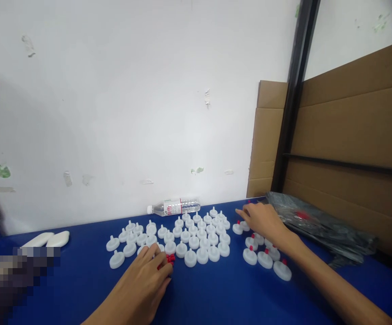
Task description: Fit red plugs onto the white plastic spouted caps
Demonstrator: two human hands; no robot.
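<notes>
Several white plastic caps [196, 234] stand in rows on the blue table [216, 293]. My left hand [145, 280] rests at the front of the rows, its fingers closed around a small red plug [170, 259] at a white cap. My right hand [261, 220] reaches over a second group of caps with red plugs [265, 258], fingers curled and touching a capped piece [238, 227] at the group's far left. What it grips, if anything, is hidden.
A clear water bottle [175, 206] lies against the white wall. A dark plastic bag with red parts [314, 221] lies at the right beside cardboard panels [351, 135]. Two white oval objects [50, 239] lie at the left.
</notes>
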